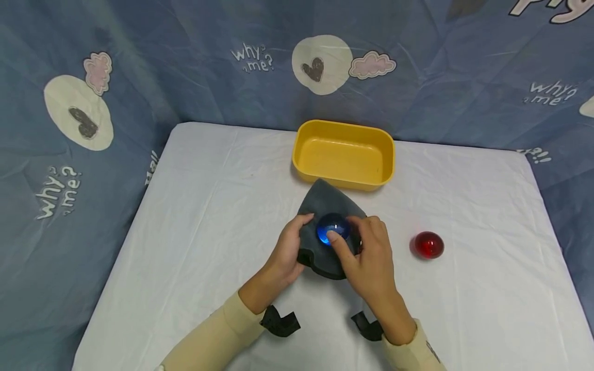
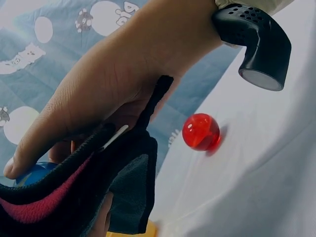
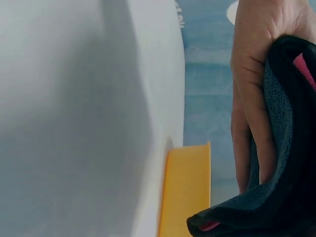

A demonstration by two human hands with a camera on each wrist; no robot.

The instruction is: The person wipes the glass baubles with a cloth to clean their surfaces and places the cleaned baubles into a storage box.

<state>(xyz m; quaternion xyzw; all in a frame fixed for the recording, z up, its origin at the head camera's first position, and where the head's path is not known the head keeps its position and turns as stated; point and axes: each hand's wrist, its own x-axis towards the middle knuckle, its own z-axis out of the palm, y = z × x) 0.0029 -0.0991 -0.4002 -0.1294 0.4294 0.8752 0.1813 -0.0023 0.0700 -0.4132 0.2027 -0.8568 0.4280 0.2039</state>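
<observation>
A dark grey cloth [image 1: 320, 198] with black edging and pink inside is held up over the table by my left hand [image 1: 284, 255]. The left thumb lies on the cloth's top face, and in the right wrist view the fingers [image 3: 254, 111] spread along its underside. On the cloth sits a glossy, see-through blue ball [image 1: 330, 224]. My right hand [image 1: 373, 257] pinches this ball between thumb and forefinger. From the left wrist view, the cloth's folded edge hides most of the blue ball [image 2: 37, 173]. A clear red ball [image 1: 429, 245] rests on the table to the right.
A yellow plastic bin [image 1: 343, 178] stands at the table's back edge, just beyond the cloth. White cloth covers the table [image 1: 223, 206]. A blue patterned curtain [image 1: 204, 62] hangs behind and at both sides. Black wrist cameras [image 1: 280, 323] sit by both cuffs.
</observation>
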